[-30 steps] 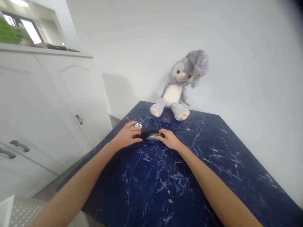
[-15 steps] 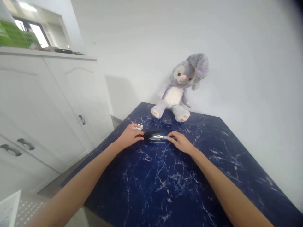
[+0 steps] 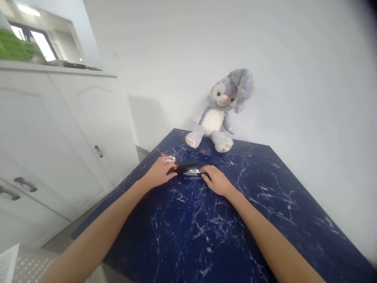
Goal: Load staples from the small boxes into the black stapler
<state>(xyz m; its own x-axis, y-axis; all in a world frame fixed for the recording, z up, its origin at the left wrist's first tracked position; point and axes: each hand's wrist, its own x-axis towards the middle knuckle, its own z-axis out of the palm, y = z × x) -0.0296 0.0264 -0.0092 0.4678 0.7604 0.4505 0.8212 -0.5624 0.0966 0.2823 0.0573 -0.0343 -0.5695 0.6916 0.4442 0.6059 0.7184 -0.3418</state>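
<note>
A black stapler with an orange part at its left end (image 3: 188,167) lies on the blue marbled table. Its silver metal part (image 3: 193,171) shows along the near side. My left hand (image 3: 159,172) is closed around the stapler's left end, thumb on the near side. At the opposite end, my right hand (image 3: 216,179) has its fingertips and thumb on the silver part. A small white box (image 3: 171,159) sits beside the left hand's fingers, partly covered by them.
A grey plush rabbit (image 3: 216,114) sits at the table's back edge (image 3: 250,142) against the wall. White cabinets (image 3: 73,129) stand to the left, with a green basket (image 3: 14,45) on top. A white perforated surface (image 3: 31,269) shows at bottom left.
My right hand has moved left, and the silver part has slid further into the stapler, with less of it sticking out. My left hand keeps its hold. The view has shifted slightly.
</note>
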